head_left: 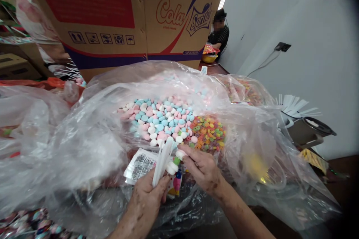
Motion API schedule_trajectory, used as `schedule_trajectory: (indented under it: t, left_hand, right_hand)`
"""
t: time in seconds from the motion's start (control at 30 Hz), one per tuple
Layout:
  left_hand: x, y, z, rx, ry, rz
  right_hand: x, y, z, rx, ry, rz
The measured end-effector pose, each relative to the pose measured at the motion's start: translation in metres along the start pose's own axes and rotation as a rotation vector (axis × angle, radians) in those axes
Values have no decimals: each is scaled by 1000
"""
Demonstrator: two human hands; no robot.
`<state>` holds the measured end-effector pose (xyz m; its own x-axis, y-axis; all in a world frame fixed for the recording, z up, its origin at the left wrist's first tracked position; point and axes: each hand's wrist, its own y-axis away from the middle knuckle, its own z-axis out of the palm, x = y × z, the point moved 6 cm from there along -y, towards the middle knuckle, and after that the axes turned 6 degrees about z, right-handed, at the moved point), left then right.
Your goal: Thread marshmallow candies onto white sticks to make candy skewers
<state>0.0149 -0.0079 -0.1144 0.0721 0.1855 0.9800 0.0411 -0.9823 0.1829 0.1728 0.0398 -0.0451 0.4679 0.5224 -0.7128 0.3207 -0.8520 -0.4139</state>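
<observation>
My left hand (147,198) is closed around a bundle of white sticks (162,161) and holds printed packets (141,165) against them. My right hand (200,168) pinches a small white candy (180,153) at the stick tips, where white and green candies (173,165) sit threaded. Just beyond the hands lies a large clear plastic bag (92,138) open on a heap of pastel pink, blue and white round candies (159,117). Beside that heap is a pile of small multicoloured ring candies (207,132).
A big cardboard box (117,15) printed Cola and Sprite stands behind the bag. More clear bags (28,112) lie at left. A container with white sticks (294,108) stands at right by the white wall. A person in black (218,31) sits far back.
</observation>
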Motion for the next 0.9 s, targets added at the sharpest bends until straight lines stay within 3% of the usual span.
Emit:
schedule_trajectory:
  t: [0.13,0.33,0.5,0.6,0.67,0.77,0.9]
  left_hand:
    - [0,0,0,-7,-35,72]
    - [1,1,-2,-7,-60,68]
    - [15,1,0,-10,-55,-28]
    - [20,4,-2,8,-11,-111]
    - [22,6,-4,14,38,-126]
    - [22,10,-5,2,73,-138]
    - [19,12,-6,20,76,-174]
  right_hand:
    - [-8,5,4,-8,83,-85]
    - [-17,15,16,-105,54,-8]
    - [-8,9,-2,-79,49,17]
    - [24,1,-26,97,289,190]
    - [43,-2,-31,115,592,274]
    - [58,-2,-22,41,911,306]
    - [55,2,-2,8,979,197]
